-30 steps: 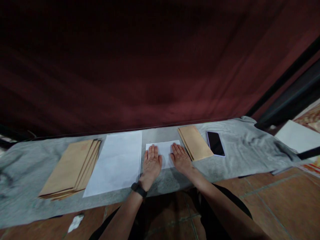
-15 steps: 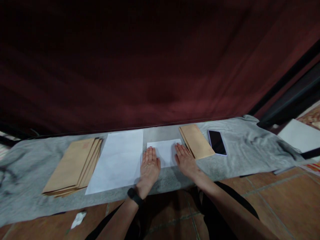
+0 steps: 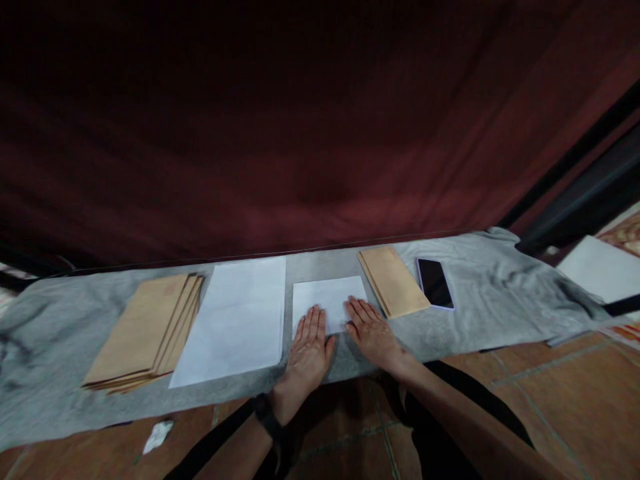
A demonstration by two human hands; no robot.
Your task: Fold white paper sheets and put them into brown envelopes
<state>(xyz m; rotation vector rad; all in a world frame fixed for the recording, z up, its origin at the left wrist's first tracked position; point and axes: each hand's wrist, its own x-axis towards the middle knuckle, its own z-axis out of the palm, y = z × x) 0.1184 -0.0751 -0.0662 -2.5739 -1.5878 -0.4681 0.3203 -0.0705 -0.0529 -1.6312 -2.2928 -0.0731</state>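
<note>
I record my left hand (image 3: pixel 309 349) and right hand (image 3: pixel 374 336) open, palms down, now drawn back to the near part of the paper (image 3: pixel 327 292), exposing its far strip midway between the cloth's (image 3: pixel 500 293) long edges.

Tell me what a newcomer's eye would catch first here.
Probably the bare left hand and right hand, fingers flat on a small white rectangular paper midway along the grey cloth. A large white paper sheet lies to their left; a black-screened, purple-edged phone lies farther right.
</note>
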